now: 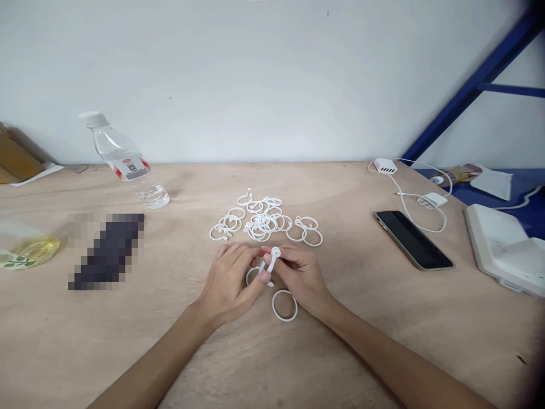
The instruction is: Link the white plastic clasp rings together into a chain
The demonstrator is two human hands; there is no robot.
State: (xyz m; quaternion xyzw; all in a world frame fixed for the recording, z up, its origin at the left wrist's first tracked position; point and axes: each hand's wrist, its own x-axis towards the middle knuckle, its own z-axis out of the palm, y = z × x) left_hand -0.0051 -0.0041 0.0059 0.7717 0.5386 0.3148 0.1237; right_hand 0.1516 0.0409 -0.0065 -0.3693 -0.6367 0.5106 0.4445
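Observation:
Between my two hands is a white plastic curtain ring (273,261), held up off the table with its small round eyelet at the top. The thumb and fingers of my left hand (230,278) pinch it from the left. My right hand (304,278) grips it near the eyelet from the other side; its fingertips are partly hidden. Below the hands lies another ring (247,277), partly covered by them. A plain loose ring (273,309) rests on the table by my right wrist. Just beyond my hands is a loose pile of white rings (260,222), several with small eyelets.
A clear water bottle (131,165) stands at the back left, near a blurred-out dark object (108,250) and a yellow-green plastic packet (38,253). To the right are a phone (413,240), a charger hub (385,166) with white cables, and a white device (502,250) at the wooden table's edge.

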